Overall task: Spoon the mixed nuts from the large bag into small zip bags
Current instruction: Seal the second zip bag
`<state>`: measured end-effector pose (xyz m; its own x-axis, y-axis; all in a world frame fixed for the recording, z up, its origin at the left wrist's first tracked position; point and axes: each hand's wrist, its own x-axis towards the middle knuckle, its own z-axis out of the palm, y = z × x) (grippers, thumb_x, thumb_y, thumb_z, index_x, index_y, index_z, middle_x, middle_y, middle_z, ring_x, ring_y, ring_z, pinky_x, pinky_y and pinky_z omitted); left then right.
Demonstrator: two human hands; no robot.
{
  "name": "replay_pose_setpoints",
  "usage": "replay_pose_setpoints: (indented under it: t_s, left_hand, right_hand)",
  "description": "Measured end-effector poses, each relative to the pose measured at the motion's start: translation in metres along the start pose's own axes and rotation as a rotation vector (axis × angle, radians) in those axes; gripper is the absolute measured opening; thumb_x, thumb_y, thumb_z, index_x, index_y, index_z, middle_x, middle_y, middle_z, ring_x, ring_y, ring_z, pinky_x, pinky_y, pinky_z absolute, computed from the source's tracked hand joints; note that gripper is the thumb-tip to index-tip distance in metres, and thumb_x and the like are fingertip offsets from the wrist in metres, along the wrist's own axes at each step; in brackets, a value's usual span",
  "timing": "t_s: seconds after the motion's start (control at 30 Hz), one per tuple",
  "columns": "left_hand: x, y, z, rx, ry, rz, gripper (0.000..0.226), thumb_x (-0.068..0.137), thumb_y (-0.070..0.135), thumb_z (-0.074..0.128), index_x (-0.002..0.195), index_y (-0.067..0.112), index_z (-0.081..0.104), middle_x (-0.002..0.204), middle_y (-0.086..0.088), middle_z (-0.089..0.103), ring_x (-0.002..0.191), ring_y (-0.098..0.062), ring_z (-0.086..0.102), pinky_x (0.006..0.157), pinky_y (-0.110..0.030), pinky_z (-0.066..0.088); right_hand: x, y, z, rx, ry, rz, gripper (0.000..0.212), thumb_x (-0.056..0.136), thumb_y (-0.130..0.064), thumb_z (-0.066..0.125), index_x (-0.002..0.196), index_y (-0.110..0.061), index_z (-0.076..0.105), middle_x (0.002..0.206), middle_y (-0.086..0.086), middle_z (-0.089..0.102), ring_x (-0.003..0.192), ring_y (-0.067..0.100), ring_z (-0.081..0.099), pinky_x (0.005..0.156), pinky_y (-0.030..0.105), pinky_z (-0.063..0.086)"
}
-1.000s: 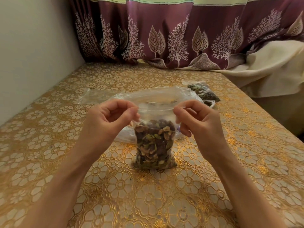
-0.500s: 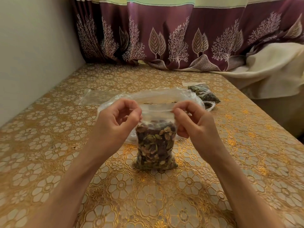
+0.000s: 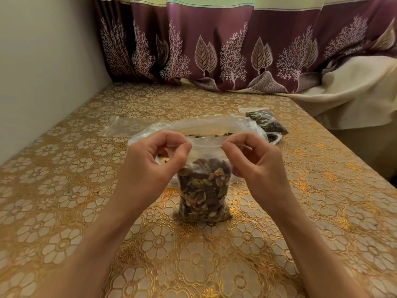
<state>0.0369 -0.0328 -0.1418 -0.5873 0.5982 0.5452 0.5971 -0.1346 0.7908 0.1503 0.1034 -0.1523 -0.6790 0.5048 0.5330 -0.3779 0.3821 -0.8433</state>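
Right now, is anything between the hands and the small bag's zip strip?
Nothing visible. The left hand and right hand already pinch the top corners of the filled small zip bag, which stands upright before the large bag.

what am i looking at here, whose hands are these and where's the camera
No machine here: a person wears a camera on the head, looking down at their own bare hands. The left hand and right hand each pinch the top edge of a small zip bag filled with mixed nuts, standing on a gold flowered tablecloth. Behind it is the large bag, open. An empty zip bag lies to the left, a filled bag to the right.
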Motion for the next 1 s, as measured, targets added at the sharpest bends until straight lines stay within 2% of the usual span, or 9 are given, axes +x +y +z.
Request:
replay_pose_setpoints:
  t_s: [0.13,0.27,0.37,0.47,0.57,0.7,0.8,0.87,1.0]
  left_hand:
    - [0.0,0.0014,0.0037,-0.005,-0.043,-0.01,0.008,0.083,0.025,0.065,0.078,0.022,0.059,0.073,0.016,0.063,0.066,0.0,0.056,0.061,-0.01,0.044]
    - [0.0003,0.004,0.0031,0.006,-0.054,-0.014,0.023,0.071,0.043,0.063,0.079,0.022,0.06,0.076,0.011,0.066,0.072,-0.011,0.061,0.067,-0.023,0.052]
    - [0.0005,0.0035,0.0024,0.016,-0.057,-0.004,0.022,0.072,0.042,0.062,0.082,0.023,0.065,0.081,0.009,0.067,0.082,-0.011,0.063,0.077,-0.031,0.053]
    - [0.0006,0.0012,0.0022,0.052,-0.051,0.032,0.015,0.078,0.038,0.068,0.081,0.023,0.066,0.08,0.012,0.065,0.079,-0.002,0.059,0.075,-0.021,0.048]
    - [0.0001,0.0013,0.0039,0.085,-0.039,0.069,0.006,0.079,0.032,0.065,0.08,0.026,0.065,0.076,0.016,0.063,0.076,0.004,0.057,0.071,-0.01,0.042]
    - [-0.0003,0.0019,0.0052,0.072,-0.044,0.065,0.006,0.079,0.025,0.062,0.081,0.026,0.067,0.077,0.013,0.065,0.079,-0.003,0.059,0.072,-0.015,0.044]
    - [-0.0007,0.0024,0.0068,0.081,-0.05,0.071,0.012,0.081,0.022,0.06,0.085,0.027,0.069,0.082,0.005,0.067,0.083,-0.012,0.061,0.073,-0.018,0.046]
    - [-0.0012,0.0031,0.0083,0.087,-0.043,0.083,0.011,0.08,0.02,0.061,0.084,0.027,0.069,0.081,0.005,0.067,0.082,-0.008,0.062,0.071,-0.012,0.044]
    - [-0.0017,0.0044,0.011,0.09,-0.037,0.115,0.005,0.079,0.028,0.069,0.082,0.025,0.066,0.079,0.01,0.066,0.079,0.003,0.062,0.07,-0.006,0.043]
  right_hand:
    - [-0.0008,-0.0005,-0.0005,0.021,-0.03,0.025,0.018,0.088,-0.006,0.06,0.082,-0.022,0.065,0.067,-0.012,0.064,0.068,0.009,0.063,0.063,0.025,0.054]
    - [-0.0002,-0.0016,-0.0015,0.025,-0.06,0.037,0.018,0.085,-0.008,0.062,0.079,-0.024,0.067,0.069,-0.011,0.066,0.07,0.008,0.063,0.061,0.021,0.052]
    - [0.0001,-0.0014,-0.0013,0.027,-0.06,0.041,0.014,0.082,-0.012,0.065,0.077,-0.024,0.066,0.068,-0.014,0.066,0.07,0.005,0.063,0.064,0.019,0.051]
    - [-0.0003,-0.0007,-0.0006,0.03,-0.055,0.031,0.012,0.082,-0.013,0.065,0.077,-0.024,0.066,0.067,-0.015,0.066,0.068,0.004,0.063,0.063,0.019,0.052]
    - [-0.0007,-0.0003,0.0009,0.015,-0.06,0.002,0.013,0.083,-0.009,0.064,0.078,-0.021,0.065,0.064,-0.018,0.064,0.062,-0.001,0.06,0.057,0.01,0.045]
    - [-0.0008,0.0,0.0006,0.025,-0.064,-0.01,0.016,0.085,-0.005,0.063,0.079,-0.02,0.065,0.063,-0.018,0.064,0.06,-0.001,0.06,0.055,0.009,0.044]
    - [-0.0016,-0.0001,0.0009,0.008,-0.084,-0.012,0.015,0.084,-0.006,0.065,0.082,-0.02,0.068,0.074,-0.011,0.069,0.072,0.007,0.065,0.062,0.02,0.053]
    - [-0.0019,-0.0003,0.0019,-0.03,-0.083,-0.036,0.015,0.084,-0.005,0.066,0.083,-0.019,0.069,0.078,-0.009,0.069,0.076,0.01,0.065,0.066,0.025,0.054]
    - [-0.0014,0.0004,0.003,-0.035,-0.084,-0.05,0.018,0.083,-0.003,0.066,0.082,-0.021,0.067,0.075,-0.013,0.067,0.074,0.002,0.063,0.067,0.016,0.05]
